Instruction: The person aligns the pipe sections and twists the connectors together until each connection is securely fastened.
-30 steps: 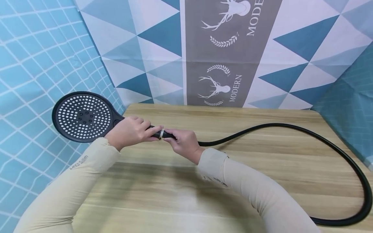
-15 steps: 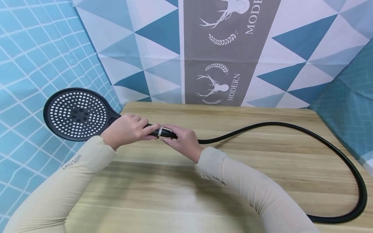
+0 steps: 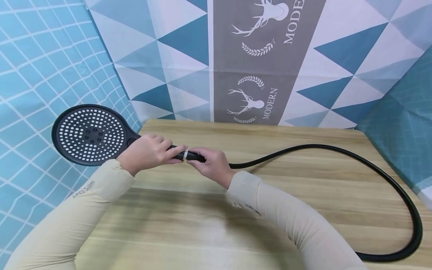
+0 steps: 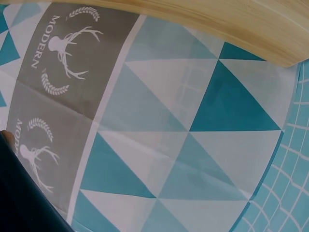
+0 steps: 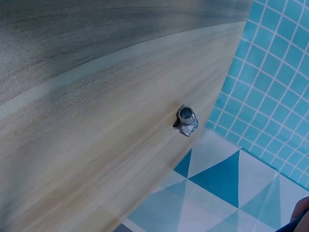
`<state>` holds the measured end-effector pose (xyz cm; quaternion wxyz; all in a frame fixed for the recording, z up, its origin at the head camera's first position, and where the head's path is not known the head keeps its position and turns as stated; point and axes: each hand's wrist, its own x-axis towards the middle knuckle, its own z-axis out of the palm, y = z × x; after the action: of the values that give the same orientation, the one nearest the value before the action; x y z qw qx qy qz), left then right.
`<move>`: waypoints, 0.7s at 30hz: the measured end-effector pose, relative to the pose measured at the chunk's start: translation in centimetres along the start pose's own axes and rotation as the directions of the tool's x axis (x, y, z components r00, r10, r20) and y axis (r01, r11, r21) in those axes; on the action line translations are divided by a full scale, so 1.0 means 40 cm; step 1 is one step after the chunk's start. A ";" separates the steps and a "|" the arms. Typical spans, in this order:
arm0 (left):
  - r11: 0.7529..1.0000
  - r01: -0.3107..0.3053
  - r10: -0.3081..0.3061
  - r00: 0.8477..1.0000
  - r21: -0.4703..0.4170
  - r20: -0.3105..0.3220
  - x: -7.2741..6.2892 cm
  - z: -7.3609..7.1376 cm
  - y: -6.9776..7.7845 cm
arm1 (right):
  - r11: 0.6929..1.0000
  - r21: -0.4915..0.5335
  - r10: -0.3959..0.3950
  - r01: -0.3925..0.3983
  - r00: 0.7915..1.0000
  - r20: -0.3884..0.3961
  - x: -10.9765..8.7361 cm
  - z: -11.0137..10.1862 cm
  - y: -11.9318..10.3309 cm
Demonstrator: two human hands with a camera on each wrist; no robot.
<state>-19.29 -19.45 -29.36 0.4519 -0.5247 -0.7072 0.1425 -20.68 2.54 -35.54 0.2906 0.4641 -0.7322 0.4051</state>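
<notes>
A black shower head point(image 3: 90, 135) with a round face of pale nozzles is held up at the left in the head view. My left hand point(image 3: 148, 152) grips its handle. My right hand point(image 3: 212, 163) pinches the black end of the shower hose point(image 3: 324, 145), right beside the pale ring point(image 3: 185, 155) where handle and hose end meet. Whether the two are threaded together cannot be seen. In the left wrist view a dark curved part fills the lower left corner, with a fingertip point(image 4: 7, 138) behind it. Part of my right hand point(image 5: 300, 212) shows at the right wrist view's edge.
The hose loops over the wooden tabletop point(image 3: 202, 232) at the right and curves back under my right forearm. A metal fitting point(image 5: 186, 121) stands near the tabletop's edge. Behind is a triangle-patterned cloth point(image 3: 189, 37); blue grid-patterned sheets point(image 3: 30, 75) hang at both sides.
My right fingers parted from the hose end half a second ago and now pinch it again. The shower head sits slightly further left than a second ago; the view has also shifted a little.
</notes>
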 end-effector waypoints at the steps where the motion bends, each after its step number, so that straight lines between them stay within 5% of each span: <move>1: 1.000 -0.001 0.001 1.000 -0.001 0.002 -0.002 0.001 0.001 | 1.000 0.006 0.006 -0.006 1.000 -0.001 -0.001 0.001 -0.001; 21: 1.000 0.003 -0.003 1.000 -0.019 0.019 -0.017 0.004 -0.003 | 0.993 0.039 0.113 -0.114 0.993 0.044 0.004 0.008 -0.011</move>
<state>-19.46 -20.05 -29.67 0.4405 -0.5267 -0.7134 0.1400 -20.36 2.07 -35.44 0.2419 0.4360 -0.7548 0.4263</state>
